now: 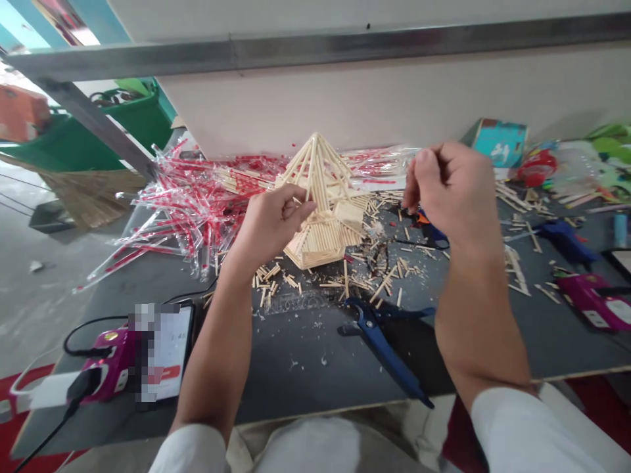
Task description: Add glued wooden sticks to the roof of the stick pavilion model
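Note:
A small model house of pale wooden sticks (pixel 320 180), with a pointed roof frame and a stepped base, stands mid-table. My left hand (pixel 271 220) is at its left front side, thumb and fingers pinched together by the sticks. Whether a small piece is between those fingertips cannot be made out. Raised to the right of the model and apart from it, my right hand (pixel 456 190) is closed with the thumb against the curled fingers. Anything inside that grip is hidden. Cut stick pieces (pixel 389 282) lie scattered around the base.
Blue-handled cutters (pixel 389 351) lie near the front edge. Red-and-clear plastic wrappers (pixel 192 203) pile up at left. A phone (pixel 172 348) and purple power strip (pixel 111 361) sit front left. At right are a blue glue gun (pixel 566 240) and another purple power strip (pixel 594 299).

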Motion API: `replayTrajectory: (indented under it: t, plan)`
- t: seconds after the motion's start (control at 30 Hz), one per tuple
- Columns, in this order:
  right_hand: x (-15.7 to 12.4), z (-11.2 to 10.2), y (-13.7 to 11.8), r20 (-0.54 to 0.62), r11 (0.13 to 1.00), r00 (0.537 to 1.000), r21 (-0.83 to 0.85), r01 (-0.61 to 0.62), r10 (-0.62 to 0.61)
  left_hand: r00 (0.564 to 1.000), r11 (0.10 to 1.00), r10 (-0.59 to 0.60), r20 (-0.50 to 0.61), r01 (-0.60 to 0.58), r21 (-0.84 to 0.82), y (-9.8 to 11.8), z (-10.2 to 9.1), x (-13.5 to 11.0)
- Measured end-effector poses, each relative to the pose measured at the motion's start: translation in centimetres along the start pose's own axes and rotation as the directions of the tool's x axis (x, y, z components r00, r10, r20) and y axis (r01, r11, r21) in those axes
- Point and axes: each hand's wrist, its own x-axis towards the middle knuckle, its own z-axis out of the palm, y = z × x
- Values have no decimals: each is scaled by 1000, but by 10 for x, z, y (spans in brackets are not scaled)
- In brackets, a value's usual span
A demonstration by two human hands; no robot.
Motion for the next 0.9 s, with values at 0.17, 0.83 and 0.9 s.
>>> replayTrajectory:
  t: [0.17, 0.83, 0.9]
  plan:
    - [2, -22, 15, -32, 986, 999, 163, -36, 41, 998, 995, 16, -58, -10, 96, 4, -2, -2]
    - [-10, -51, 3, 11, 995, 995, 30, -100, 100, 944, 885, -140, 299, -17, 466, 27, -64, -52]
    - [-11, -57, 5, 20, 997, 997, 11, -74, 74, 960, 858, -207, 187, 86, 507, 14, -75, -53]
